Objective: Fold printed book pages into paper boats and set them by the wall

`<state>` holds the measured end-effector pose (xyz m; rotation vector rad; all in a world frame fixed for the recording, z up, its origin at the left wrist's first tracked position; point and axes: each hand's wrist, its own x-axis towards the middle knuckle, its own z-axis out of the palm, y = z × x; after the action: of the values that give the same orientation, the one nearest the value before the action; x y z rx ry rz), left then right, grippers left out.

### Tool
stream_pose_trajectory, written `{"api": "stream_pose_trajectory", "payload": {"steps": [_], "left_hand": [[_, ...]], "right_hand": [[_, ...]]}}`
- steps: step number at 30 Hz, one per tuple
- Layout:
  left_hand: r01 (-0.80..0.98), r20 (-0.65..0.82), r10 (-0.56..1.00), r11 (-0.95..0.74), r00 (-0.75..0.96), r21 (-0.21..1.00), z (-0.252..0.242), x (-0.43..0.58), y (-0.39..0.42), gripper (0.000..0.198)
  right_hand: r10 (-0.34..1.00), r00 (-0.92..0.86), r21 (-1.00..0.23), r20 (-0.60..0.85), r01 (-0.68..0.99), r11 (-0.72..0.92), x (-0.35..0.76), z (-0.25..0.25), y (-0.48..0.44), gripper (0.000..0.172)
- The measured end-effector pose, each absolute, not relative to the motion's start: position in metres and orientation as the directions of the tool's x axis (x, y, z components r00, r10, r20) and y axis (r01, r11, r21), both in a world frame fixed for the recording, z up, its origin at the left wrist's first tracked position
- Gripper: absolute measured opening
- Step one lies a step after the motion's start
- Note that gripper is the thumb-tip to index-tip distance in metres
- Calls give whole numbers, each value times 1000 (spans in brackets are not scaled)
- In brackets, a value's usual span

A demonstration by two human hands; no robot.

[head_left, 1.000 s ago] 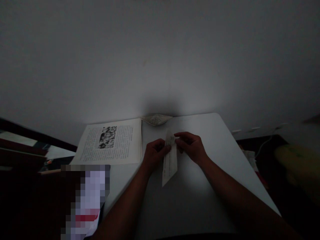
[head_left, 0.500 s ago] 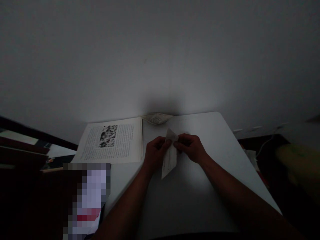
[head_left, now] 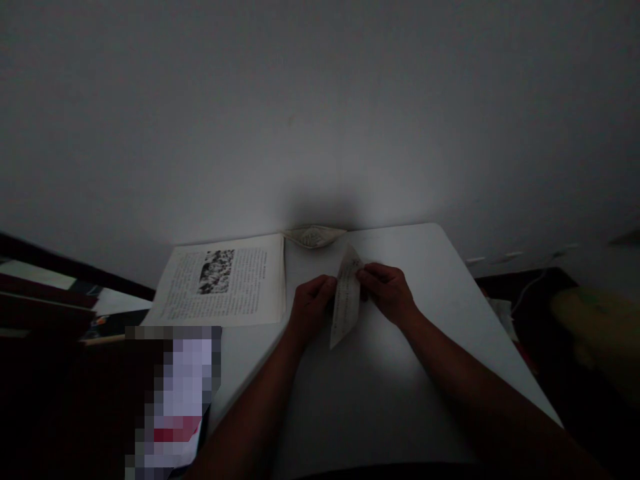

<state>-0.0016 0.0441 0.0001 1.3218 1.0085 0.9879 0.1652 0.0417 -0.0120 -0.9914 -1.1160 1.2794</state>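
A folded piece of printed paper (head_left: pixel 346 303), narrow with pointed ends, is held up between my two hands over the white table. My left hand (head_left: pixel 313 301) pinches its left edge, thumb on top. My right hand (head_left: pixel 386 288) grips the upper right edge between thumb and fingers. The fingers behind the paper are partly hidden. Just beyond, against the wall, sits a folded paper boat (head_left: pixel 314 237) with print on it.
A stack of printed pages (head_left: pixel 250 283) with a dark picture lies at the table's left. Below it, a device with a blurred-out screen (head_left: pixel 183 387) sits by the left edge. The wall (head_left: pixel 320 120) bounds the white table (head_left: pixel 415 260) at the back.
The folded paper has turned and shifted slightly right, now showing more of its printed face. My left hand has moved from the paper's front to its left edge.
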Motion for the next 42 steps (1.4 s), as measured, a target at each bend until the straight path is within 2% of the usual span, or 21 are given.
{"api": "stream_pose_trajectory", "payload": {"steps": [4, 9, 15, 20, 26, 29, 35, 42], "left_hand": [[32, -27, 962, 19, 271, 999, 2, -1, 44, 38], [123, 7, 990, -25, 142, 992, 1, 1, 44, 38], [129, 35, 999, -39, 32, 991, 2, 1, 44, 32], [54, 84, 988, -92, 132, 994, 2, 1, 43, 28], [34, 73, 975, -82, 212, 996, 2, 1, 43, 21], [66, 92, 968, -111, 233, 992, 1, 0, 43, 23], [114, 120, 971, -146, 209, 983, -1, 0, 42, 22], [131, 136, 923, -194, 361, 972, 5, 3, 37, 33]], "right_hand": [[998, -8, -971, 63, -231, 59, 166, -15, 43, 22], [998, -26, -978, 50, -202, 43, 163, -11, 43, 22], [997, 3, -978, 81, -194, 80, 160, -9, 43, 44], [993, -5, -964, 117, -241, 113, 159, -12, 43, 38], [981, -97, -983, 169, -83, 162, 162, -11, 42, 15], [974, -108, -980, 197, -29, 195, 163, -9, 41, 14], [985, -93, -990, 143, -13, 142, 165, -8, 41, 13], [991, -69, -992, 117, -48, 114, 163, -8, 41, 16]]}}
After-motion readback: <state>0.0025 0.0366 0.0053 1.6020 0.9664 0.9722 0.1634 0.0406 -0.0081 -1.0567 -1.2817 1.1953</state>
